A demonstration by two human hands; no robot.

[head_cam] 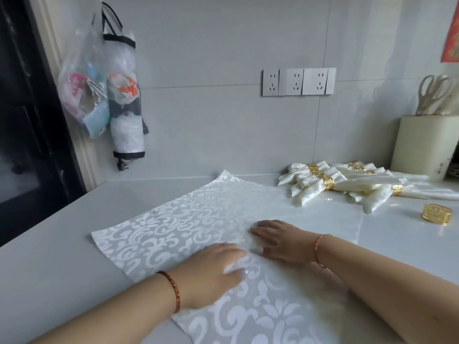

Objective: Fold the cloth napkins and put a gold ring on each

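A white damask napkin [188,219] lies spread flat on the pale counter [62,244]. My left hand [211,271] rests palm down on its near middle, fingers straight. My right hand [278,240] lies flat on the cloth just right of it, fingers pointing left. Neither hand grips anything. At the back right sits a pile of folded napkins [347,184], each with a gold ring around it. One loose gold ring [436,214] stands on the counter at the far right.
A cream utensil holder [422,147] with scissors stands in the back right corner. Plastic bags and a bag dispenser [124,95] hang on the left wall. Wall sockets [298,81] sit on the tiled backsplash. A dark appliance [24,120] borders the counter at left.
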